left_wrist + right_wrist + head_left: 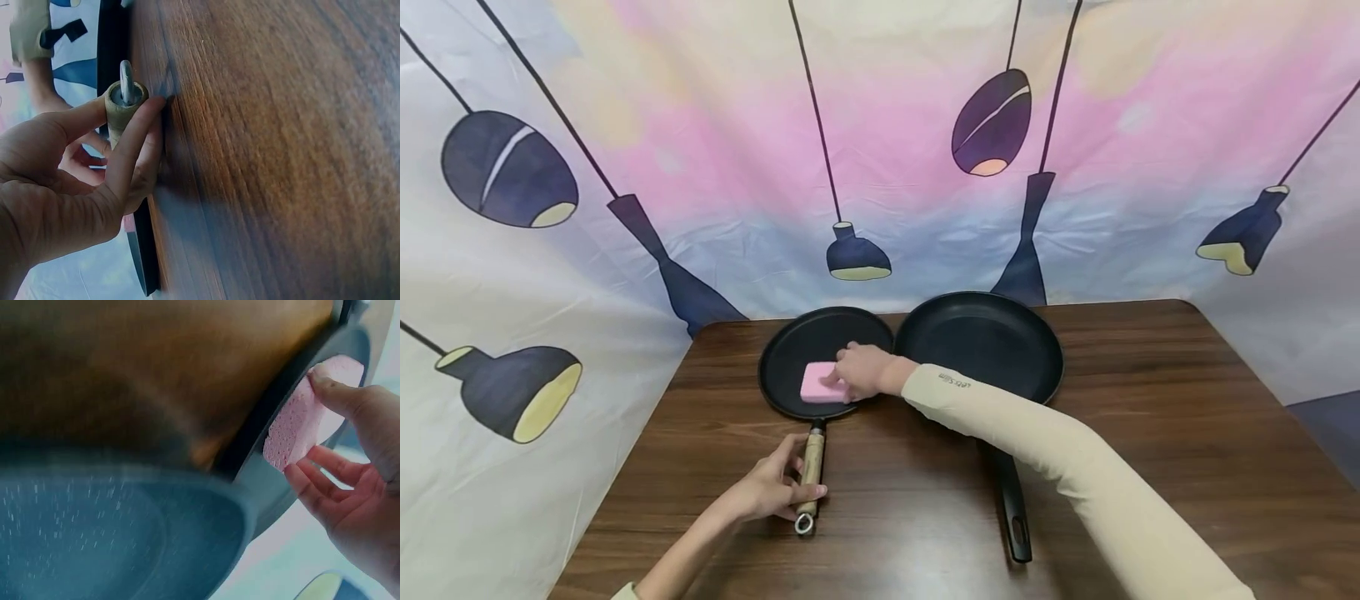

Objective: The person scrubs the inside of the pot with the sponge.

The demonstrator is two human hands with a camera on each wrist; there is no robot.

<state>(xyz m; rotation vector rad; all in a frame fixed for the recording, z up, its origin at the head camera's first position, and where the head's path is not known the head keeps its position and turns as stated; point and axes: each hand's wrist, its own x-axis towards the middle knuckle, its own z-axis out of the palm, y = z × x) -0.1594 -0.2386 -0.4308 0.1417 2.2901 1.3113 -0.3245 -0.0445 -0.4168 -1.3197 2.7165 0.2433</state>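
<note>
A flat black pan with a wooden handle lies on the left part of the table. My left hand grips that handle near its end, where a metal ring sticks out. Over the pan's cooking surface, my right hand holds a pink sponge. In the right wrist view the thumb is on one side of the porous sponge and the fingertips are on the other. The sponge lies against the pan's inside.
A larger, deeper black frying pan stands close on the right, its black handle pointing to the table's front. My right forearm sleeve crosses above it. Behind the brown wooden table hangs a cloth printed with lamps.
</note>
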